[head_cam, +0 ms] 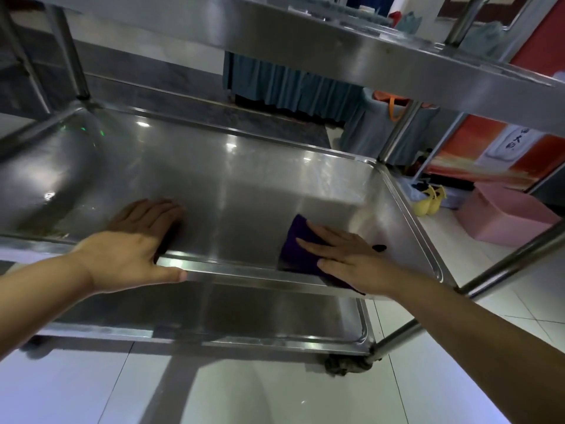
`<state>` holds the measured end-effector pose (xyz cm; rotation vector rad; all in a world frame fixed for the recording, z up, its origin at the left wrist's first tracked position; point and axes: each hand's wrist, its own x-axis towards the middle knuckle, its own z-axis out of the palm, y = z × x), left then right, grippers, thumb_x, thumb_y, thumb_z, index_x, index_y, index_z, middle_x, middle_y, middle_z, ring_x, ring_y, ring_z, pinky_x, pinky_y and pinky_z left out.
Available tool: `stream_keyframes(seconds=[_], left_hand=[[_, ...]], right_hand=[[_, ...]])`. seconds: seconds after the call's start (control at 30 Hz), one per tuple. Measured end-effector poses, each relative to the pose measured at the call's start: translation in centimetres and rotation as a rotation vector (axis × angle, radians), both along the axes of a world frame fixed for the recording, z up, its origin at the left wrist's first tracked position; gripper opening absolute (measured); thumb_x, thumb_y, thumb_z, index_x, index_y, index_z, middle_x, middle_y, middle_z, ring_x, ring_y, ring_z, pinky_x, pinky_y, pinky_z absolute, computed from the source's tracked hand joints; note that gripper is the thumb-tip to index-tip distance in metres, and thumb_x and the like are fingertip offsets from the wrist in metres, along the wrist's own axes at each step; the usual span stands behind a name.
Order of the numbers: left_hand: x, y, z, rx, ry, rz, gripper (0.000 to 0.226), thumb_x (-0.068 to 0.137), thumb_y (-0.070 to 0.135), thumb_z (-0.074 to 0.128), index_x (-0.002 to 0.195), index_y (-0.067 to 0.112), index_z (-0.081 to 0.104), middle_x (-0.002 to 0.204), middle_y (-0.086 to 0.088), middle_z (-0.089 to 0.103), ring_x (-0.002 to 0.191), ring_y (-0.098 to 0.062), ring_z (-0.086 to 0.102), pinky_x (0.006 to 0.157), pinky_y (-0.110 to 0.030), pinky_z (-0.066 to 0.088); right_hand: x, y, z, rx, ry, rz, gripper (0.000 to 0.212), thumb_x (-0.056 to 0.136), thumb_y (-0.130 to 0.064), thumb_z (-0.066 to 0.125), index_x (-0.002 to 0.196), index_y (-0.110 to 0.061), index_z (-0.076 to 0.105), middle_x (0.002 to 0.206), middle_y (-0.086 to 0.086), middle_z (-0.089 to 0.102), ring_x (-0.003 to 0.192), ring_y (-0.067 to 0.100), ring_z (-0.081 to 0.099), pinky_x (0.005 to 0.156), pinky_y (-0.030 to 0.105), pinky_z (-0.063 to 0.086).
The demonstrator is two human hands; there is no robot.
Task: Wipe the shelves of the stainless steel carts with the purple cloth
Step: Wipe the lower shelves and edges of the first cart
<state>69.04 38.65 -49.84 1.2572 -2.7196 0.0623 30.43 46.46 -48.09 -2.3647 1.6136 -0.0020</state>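
A stainless steel cart fills the view, and I look down on its middle shelf (232, 179). My right hand (345, 258) lies flat with straight fingers on the purple cloth (298, 246), pressing it onto the shelf near the front right corner. My left hand (131, 255) grips the shelf's front rim (244, 269), thumb along the outside and fingers inside the tray, where they mirror in the steel. The top shelf (367, 47) hangs overhead and the bottom shelf (214, 316) shows below the rim.
Upright cart posts (397, 133) stand at the corners. A pink box (504, 218) and yellow shoes (429, 200) sit on the white tiled floor (275, 393) at the right. A table with a blue skirt (290, 87) stands behind the cart.
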Motion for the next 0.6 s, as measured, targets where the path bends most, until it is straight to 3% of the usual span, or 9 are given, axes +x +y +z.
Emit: stream_keyframes(seconds=[0.13, 0.33, 0.47, 0.6], left_hand=[[0.1, -0.3, -0.1, 0.026, -0.024, 0.009, 0.122, 0.06, 0.095, 0.011, 0.148, 0.013, 0.026, 0.153, -0.006, 0.027, 0.142, -0.022, 0.021, 0.118, -0.032, 0.009], [-0.1, -0.7, -0.4, 0.017, -0.026, 0.04, 0.12, 0.06, 0.094, 0.016, 0.15, 0.014, 0.022, 0.154, -0.006, 0.025, 0.142, -0.021, 0.02, 0.117, -0.031, 0.009], [-0.1, -0.8, -0.5, -0.001, -0.049, 0.039, 0.12, 0.06, 0.094, 0.015, 0.15, 0.014, 0.021, 0.154, -0.005, 0.024, 0.143, -0.02, 0.018, 0.118, -0.032, 0.01], [-0.2, -0.5, -0.4, -0.001, -0.046, 0.049, 0.121, 0.06, 0.094, 0.017, 0.149, 0.012, 0.024, 0.153, -0.007, 0.028, 0.142, -0.023, 0.021, 0.117, -0.035, 0.013]], right_hand=[[-0.2, -8.2, -0.3, -0.105, 0.125, -0.122, 0.048, 0.104, -0.04, 0.029, 0.146, -0.047, 0.008, 0.16, -0.011, -0.002, 0.147, 0.016, 0.006, 0.118, 0.034, 0.009], [-0.7, -15.3, -0.4, -0.182, 0.246, -0.261, 0.048, 0.104, -0.038, 0.025, 0.151, -0.037, 0.016, 0.162, 0.0, 0.004, 0.145, 0.025, 0.017, 0.11, 0.041, 0.026], [0.7, -14.4, -0.2, -0.12, 0.361, -0.235, 0.05, 0.102, -0.038, 0.022, 0.152, -0.032, 0.016, 0.162, 0.003, -0.001, 0.147, 0.027, 0.007, 0.113, 0.049, 0.025], [4.8, -10.2, -0.3, -0.068, 0.198, -0.114, 0.05, 0.103, -0.043, 0.024, 0.15, -0.044, 0.006, 0.161, -0.003, -0.008, 0.148, 0.021, 0.0, 0.118, 0.043, 0.011]])
